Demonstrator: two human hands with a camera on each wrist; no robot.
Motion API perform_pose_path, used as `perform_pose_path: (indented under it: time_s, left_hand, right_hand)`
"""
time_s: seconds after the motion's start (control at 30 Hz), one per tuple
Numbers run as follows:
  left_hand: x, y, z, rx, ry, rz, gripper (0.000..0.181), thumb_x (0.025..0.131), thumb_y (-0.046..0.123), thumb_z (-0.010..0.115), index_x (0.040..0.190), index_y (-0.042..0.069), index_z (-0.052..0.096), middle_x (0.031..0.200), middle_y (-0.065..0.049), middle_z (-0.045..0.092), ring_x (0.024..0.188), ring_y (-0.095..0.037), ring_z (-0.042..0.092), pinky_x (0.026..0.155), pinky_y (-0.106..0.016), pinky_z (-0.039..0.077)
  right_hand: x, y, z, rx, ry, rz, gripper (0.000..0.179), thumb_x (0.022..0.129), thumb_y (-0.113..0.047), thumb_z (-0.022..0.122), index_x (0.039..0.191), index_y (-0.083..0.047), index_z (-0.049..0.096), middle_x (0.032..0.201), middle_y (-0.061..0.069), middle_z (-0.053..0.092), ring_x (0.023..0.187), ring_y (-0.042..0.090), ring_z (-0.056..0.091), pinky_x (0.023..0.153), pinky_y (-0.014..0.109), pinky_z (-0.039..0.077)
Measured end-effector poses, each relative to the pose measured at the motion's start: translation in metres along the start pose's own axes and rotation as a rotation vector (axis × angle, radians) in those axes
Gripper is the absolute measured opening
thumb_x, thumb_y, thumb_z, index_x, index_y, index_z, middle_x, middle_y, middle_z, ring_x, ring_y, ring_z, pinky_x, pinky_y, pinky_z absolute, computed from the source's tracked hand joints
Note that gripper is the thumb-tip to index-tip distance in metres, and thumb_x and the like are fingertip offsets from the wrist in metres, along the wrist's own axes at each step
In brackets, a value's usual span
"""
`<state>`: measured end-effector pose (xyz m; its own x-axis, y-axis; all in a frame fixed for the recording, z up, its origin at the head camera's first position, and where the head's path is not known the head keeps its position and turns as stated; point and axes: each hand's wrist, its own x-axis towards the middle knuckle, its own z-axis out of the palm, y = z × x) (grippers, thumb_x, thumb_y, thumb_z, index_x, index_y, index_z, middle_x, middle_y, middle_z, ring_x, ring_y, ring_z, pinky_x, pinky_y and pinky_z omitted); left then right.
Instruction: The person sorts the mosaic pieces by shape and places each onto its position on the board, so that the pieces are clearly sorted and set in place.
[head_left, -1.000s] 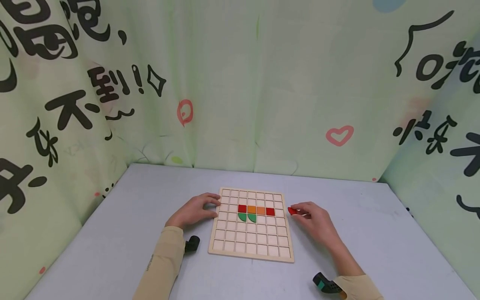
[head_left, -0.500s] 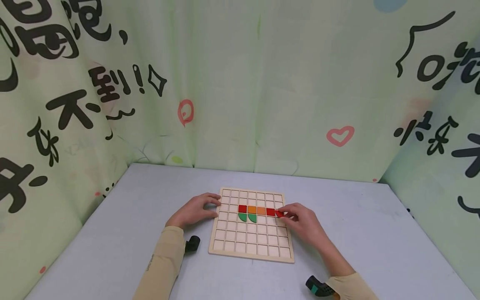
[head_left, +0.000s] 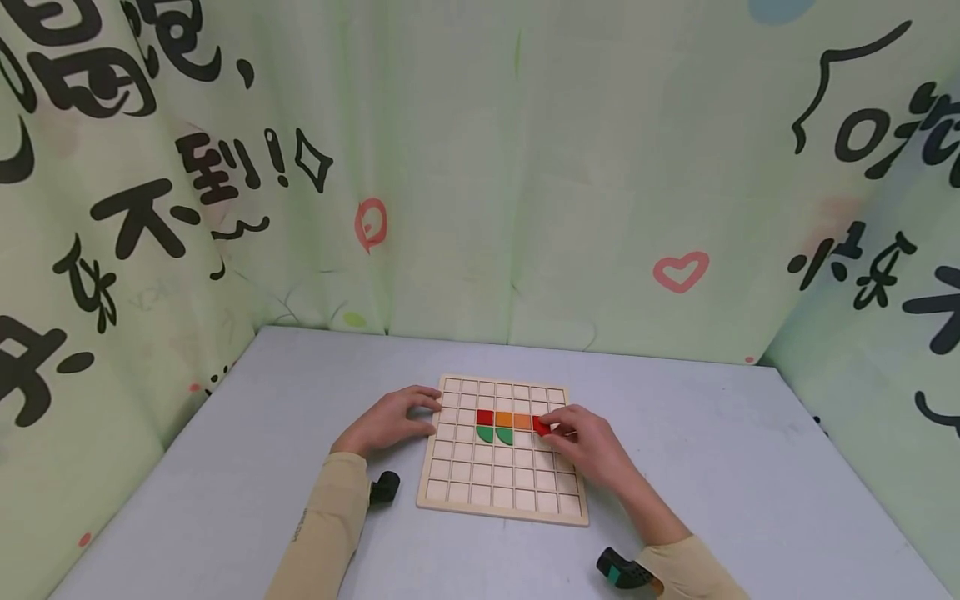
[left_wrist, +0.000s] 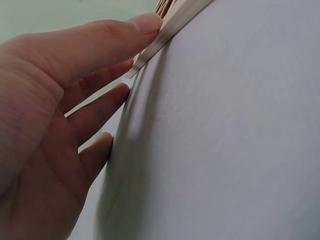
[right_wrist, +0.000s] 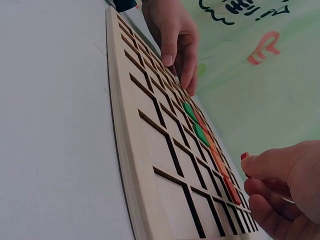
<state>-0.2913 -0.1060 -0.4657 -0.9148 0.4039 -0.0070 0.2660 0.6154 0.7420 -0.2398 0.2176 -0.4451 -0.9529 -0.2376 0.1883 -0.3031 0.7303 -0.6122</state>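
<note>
My left hand rests at the left edge of a wooden grid board, its thumb touching the rim in the left wrist view and its fingers fairly straight. Over the board's right part, my right hand pinches a small red piece between thumb and fingers. In the right wrist view that piece is raised above the grid, near a red square. The row also has two orange squares and another red square. Two green quarter-circle pieces lie in cells just below. The held piece's full shape is partly hidden.
The board lies on a white table. Light green curtains with black writing surround its back and sides. A black wrist device sits by the left sleeve, another by the right.
My right hand has moved left with the red piece, from beside the board's right edge to above the red square at the row's right end. My left hand has stayed in place.
</note>
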Motion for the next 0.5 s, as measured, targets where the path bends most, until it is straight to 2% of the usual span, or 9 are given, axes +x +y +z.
perform_pose_path:
  time_s: [0.2,0.5]
  left_hand:
    - [0.0005,0.0009,-0.0004,0.002,0.002,-0.009,0.032,0.085,0.014,0.076,0.116,0.01,0.07,0.14,0.002,0.053,0.138,-0.024,0.039,0.113,-0.041,0.034]
    - [-0.0004,0.0015,-0.0001,0.001,-0.001,-0.01,0.032,0.085,0.014,0.076,0.116,0.011,0.07,0.14,0.002,0.053,0.138,-0.024,0.04,0.113,-0.042,0.034]
  right_hand:
    - [0.0031,-0.0055,0.0035,-0.03,-0.037,-0.014,0.026,0.086,-0.005,0.074,0.111,-0.006,0.073,0.108,0.006,0.066,0.09,0.016,0.06,0.08,0.032,0.056]
    - [0.0031,-0.0081,0.0075,-0.049,-0.074,-0.077,0.022,0.085,-0.006,0.075,0.107,-0.007,0.074,0.103,0.003,0.066,0.087,0.013,0.059,0.076,0.029,0.054]
